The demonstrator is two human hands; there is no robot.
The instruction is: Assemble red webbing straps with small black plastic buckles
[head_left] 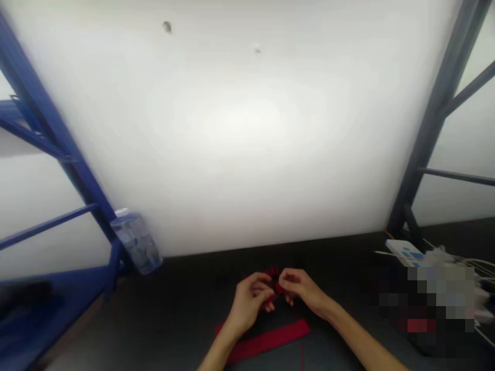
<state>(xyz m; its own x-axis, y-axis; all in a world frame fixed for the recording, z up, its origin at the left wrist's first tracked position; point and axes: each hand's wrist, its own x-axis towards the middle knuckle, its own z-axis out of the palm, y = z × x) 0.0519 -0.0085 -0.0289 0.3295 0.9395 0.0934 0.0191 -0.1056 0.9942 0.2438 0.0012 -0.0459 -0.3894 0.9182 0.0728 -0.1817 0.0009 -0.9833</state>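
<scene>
1. While both hands work close together over the dark table (174, 314), a small red piece (280, 288) sits between their fingertips; clock directions below are taken from it.
2. Left hand (251, 301), at 8 o'clock: thumb and forefinger are bent towards each other with a narrow gap; whether they grip the piece I cannot tell.
3. Right hand (303, 287), at 3 o'clock: fingers are curled in a narrow pinch, holding the red piece at the tips.
4. Red strip (274, 338), at 6 o'clock: lies flat on the table, slanting, with the left forearm crossing over its left part.
5. Clear bottle (139, 243), between 9 and 10 o'clock: white cap, leaning in view, beside a blue post (83, 175).
6. White box (404, 251), between 2 and 3 o'clock: blue markings, near pale cables (464, 262).
7. White wall (247, 118), at 12 o'clock: two small marks near its top.
</scene>
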